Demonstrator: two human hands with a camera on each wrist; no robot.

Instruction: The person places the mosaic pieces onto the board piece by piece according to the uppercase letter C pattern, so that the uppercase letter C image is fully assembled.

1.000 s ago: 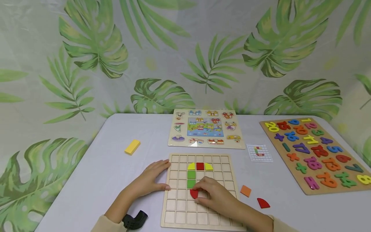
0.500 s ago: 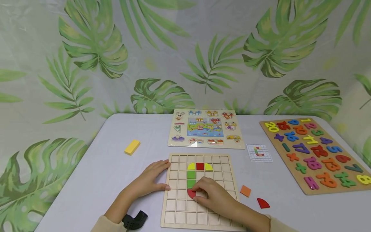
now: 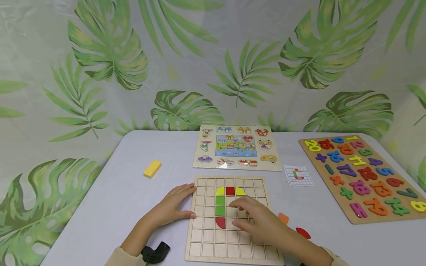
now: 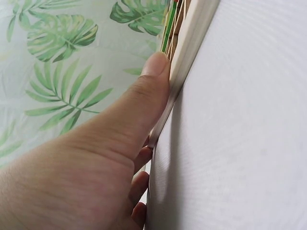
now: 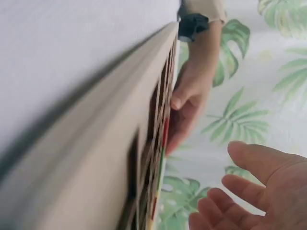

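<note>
A wooden grid board [image 3: 208, 235] lies on the table, and my left hand [image 3: 169, 206] rests along its left edge. In the left wrist view the thumb of that left hand [image 4: 115, 139] touches the board's rim. A red quarter-circle tile [image 3: 221, 222] sits in a cell below two green square tiles [image 3: 220, 205]. Above them are a red square tile [image 3: 230, 191] and two yellow quarter-circle tiles [image 3: 220, 191], one on each side. Over the board's right part, my right hand [image 3: 257, 218] hovers with thumb and fingers apart, holding nothing; the right wrist view shows this right hand [image 5: 254, 191] clear of the board.
Right of the board lie an orange square tile [image 3: 283, 218] and another red quarter-circle tile [image 3: 303, 233], both partly covered. A pattern card [image 3: 298, 175], a picture puzzle [image 3: 206, 166], a number board [image 3: 336, 195], a yellow block [image 3: 152, 169] and a black object [image 3: 156, 254] surround it.
The red quarter-circle tile shifted left into the cell under the green squares. My right hand let go of it and drew back to the right; my left hand stayed put.
</note>
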